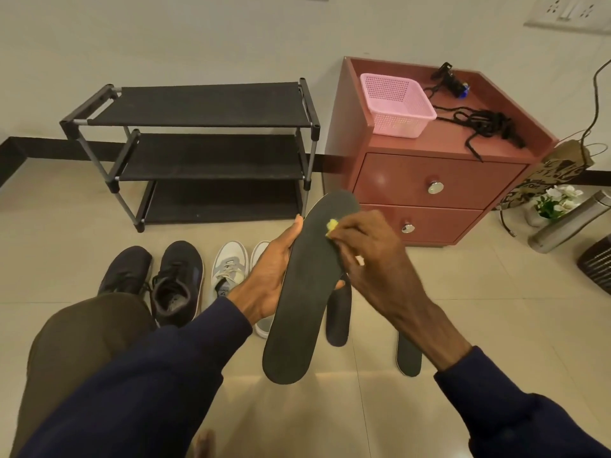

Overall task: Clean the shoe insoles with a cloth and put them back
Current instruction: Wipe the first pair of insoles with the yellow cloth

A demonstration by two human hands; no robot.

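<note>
My left hand (269,276) grips a long black insole (304,302) by its left edge and holds it up above the floor. My right hand (370,256) pinches a small yellow cloth (331,225) and presses it on the insole's upper part. Two more black insoles lie on the tiles below, one (338,320) partly behind the held insole, the other (409,357) partly under my right forearm. A pair of black shoes (175,282) and a pair of white sneakers (228,269) stand on the floor to the left; the right sneaker is mostly hidden by my left hand.
A black three-shelf shoe rack (205,150) stands against the wall. To its right is a red-brown two-drawer cabinet (429,180) carrying a pink basket (396,104) and black cords (486,123). A paper bag, white flowers and a steel flask (568,223) sit at far right. My knee (82,342) is at lower left.
</note>
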